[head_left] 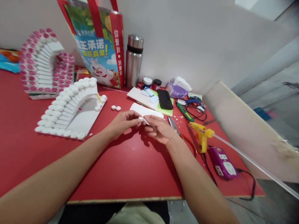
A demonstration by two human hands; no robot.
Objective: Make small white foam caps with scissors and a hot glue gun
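My left hand (126,123) and my right hand (158,126) meet above the red table. Between their fingertips they pinch a small curled white strip (144,120). Whether it is paper or thin foam I cannot tell. Just behind the hands lies a white sheet (146,110). Two small white rolled discs (116,108) rest to the left of it. Further left stands a white curved stepped model (70,107), edged with similar white discs. Scissors with orange handles (174,124) lie beside my right hand, partly hidden by the forearm.
To the right are a yellow glue gun (199,133) with a long clear stick, a purple box (223,163) and a green tool (184,112) with black cord. Behind stand a steel flask (135,62), a printed bag (98,46) and a pink-and-white model (39,62). White scraps lie near the scissors.
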